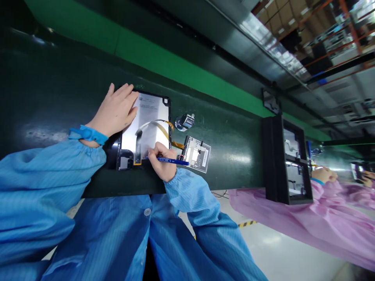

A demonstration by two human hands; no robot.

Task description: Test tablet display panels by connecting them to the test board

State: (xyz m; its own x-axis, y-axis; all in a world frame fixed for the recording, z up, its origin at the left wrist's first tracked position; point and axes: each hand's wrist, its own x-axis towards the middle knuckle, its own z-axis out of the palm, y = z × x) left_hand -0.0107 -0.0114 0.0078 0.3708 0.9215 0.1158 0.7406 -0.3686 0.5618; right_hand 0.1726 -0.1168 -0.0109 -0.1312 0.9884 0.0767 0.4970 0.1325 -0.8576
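Left hand [117,110]: released, palm down, fingers extended across the far-left corner of a display panel [150,111]. Right hand [163,160]: fingers closed round a blue pen [174,160], tip by the panel's near edge, contact unclear. Panel: flat, near the front edge of the green work surface [234,150]. Rightward: circuit module [197,154]; tally counter [186,122], farther back. Open room: surface left of the panel; stretch between module and black rack [273,156].

Hand clearance exists along the tabletop [234,150] between the circuit board [197,154] and the black rack [274,156]. Obstructions: tally counter [185,122] beside the panel [150,136]; ribbon cable [177,144] spanning panel to board.
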